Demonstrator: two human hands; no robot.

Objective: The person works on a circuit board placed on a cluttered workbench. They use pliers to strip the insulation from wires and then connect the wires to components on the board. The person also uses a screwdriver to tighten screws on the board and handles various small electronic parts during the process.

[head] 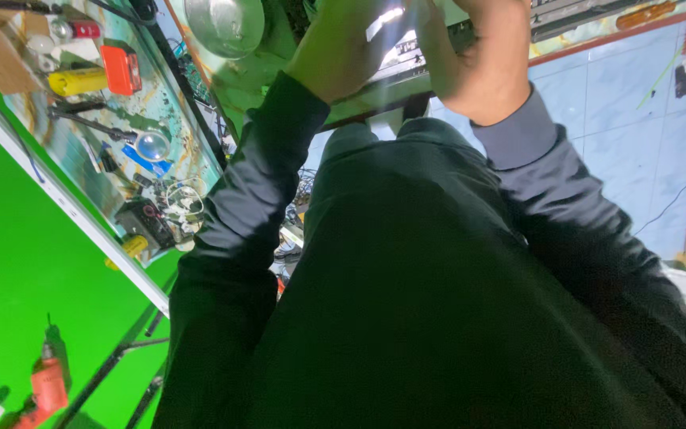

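Dark trousers (438, 302) and dark sleeves fill most of the view from the head camera, looking steeply down the person's own body. At the top edge both hands meet over the front of a green bench (271, 71). Left hand (343, 48) and right hand (482, 56) are curled round a small flat object (387, 17) that glares white between them; what it is cannot be told, and the fingers are mostly cut off by the frame, so how each grip closes cannot be told either. Beside the hands sit a dark keyboard-like device (406, 59) and a metal bowl (224, 24). Off to one side a second bench (97, 127) carries a yellow torch (77, 81), a magnifying glass (151, 145) and tangled wires. Judging by the glare, steady wrists near the bench edge would suit such fine handling
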